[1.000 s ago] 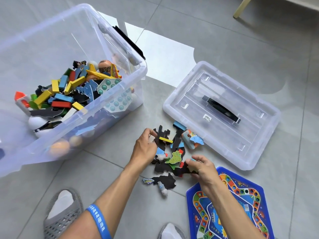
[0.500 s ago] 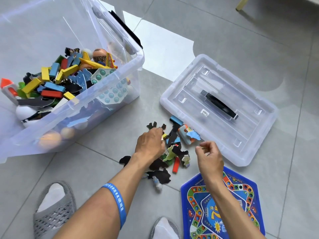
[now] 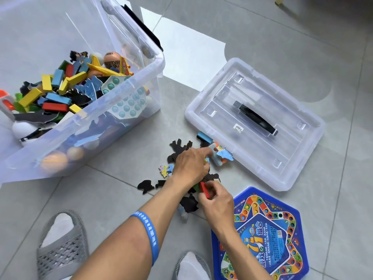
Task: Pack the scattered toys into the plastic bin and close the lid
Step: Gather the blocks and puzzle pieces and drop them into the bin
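Observation:
A clear plastic bin (image 3: 129,118) stands on the floor at the left, holding several coloured blocks, puzzle pieces and balls. Its clear lid (image 3: 282,162) with a black handle lies upside down at the right. Between them lies a small heap of puzzle pieces (image 3: 177,147), mostly black side up, with a light-blue toy (image 3: 220,156) at the lid's edge. My left hand (image 3: 191,165) rests on the heap, its index finger stretched toward the blue toy. My right hand (image 3: 217,203) pinches a red block (image 3: 204,189) just below it.
A blue hexagonal game board (image 3: 268,235) lies on the floor at the lower right, under my right forearm. My two feet in grey slippers (image 3: 60,247) are at the bottom edge. The floor is grey tile, with a bright patch of light behind the bin.
My left hand has slid right over the heap toward the blue toy. My right hand came down from near the lid and closed on the red block. Some pieces have shifted.

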The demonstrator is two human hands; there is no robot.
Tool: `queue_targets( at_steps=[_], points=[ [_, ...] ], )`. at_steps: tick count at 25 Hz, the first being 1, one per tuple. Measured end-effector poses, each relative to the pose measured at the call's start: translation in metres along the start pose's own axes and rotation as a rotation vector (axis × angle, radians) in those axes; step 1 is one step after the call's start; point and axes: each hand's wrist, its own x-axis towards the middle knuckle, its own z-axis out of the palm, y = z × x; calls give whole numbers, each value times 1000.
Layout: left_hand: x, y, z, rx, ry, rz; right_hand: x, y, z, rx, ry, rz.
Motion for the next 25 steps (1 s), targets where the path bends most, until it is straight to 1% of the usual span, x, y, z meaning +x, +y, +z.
queue_targets(
  at_steps=[1, 2, 4, 5, 6, 7, 8, 9, 10, 11, 12, 13, 14, 15, 16, 17, 18, 21, 23, 25],
  points=[
    [4, -3, 0, 108, -51, 35, 0, 0, -4, 275, -1, 126],
    [7, -7, -2, 178, -94, 28, 1, -1, -9, 574, -2, 277],
    [7, -17, -8, 248, -120, -4, 2, -4, -23, 1126, -93, 552],
    [4, -21, -9, 289, -116, 13, 2, -6, -32, 1310, -152, 612],
    [1, -22, -10, 340, -106, 35, 2, -7, -39, 1400, -203, 614],
    [-3, -23, -11, 381, -89, 50, 3, -8, -45, 1429, -242, 589],
    [-7, -24, -10, 389, -67, 48, 5, -9, -48, 1428, -266, 560],
    [-9, -25, -9, 348, -41, 12, 8, -11, -51, 1411, -280, 538],
    [-12, -25, -9, 258, -15, -61, 12, -14, -53, 1383, -285, 519],
    [-15, -25, -10, 106, 15, -167, 16, -17, -54, 1348, -287, 505],
    [-18, -25, -11, -142, 44, -284, 22, -20, -55, 1312, -290, 495],
    [-21, -26, -12, -475, 53, -395, 28, -24, -55, 1275, -294, 486],
    [-26, -28, -15, -836, 32, -468, 34, -28, -54, 1233, -302, 480],
    [-30, -31, -17, -1129, 0, -491, 39, -32, -53, 1163, -306, 477],
    [-35, -33, -21, -1321, -26, -463, 45, -35, -52, 1048, -302, 466],
    [-39, -36, -24, -1421, -45, -419, 50, -39, -50, 895, -291, 440],
    [-42, -38, -28, -1459, -64, -372, 55, -41, -48, 727, -275, 399],
    [-49, -43, -34, -1455, -128, -266, 67, -43, -38, 173, -186, 198],
    [-50, -43, -38, -1458, -177, -238, 68, -45, -30, -214, -107, 92],
    [-49, -40, -38, -1431, -190, -276, 65, -48, -20, -444, -74, 14]
  ],
)
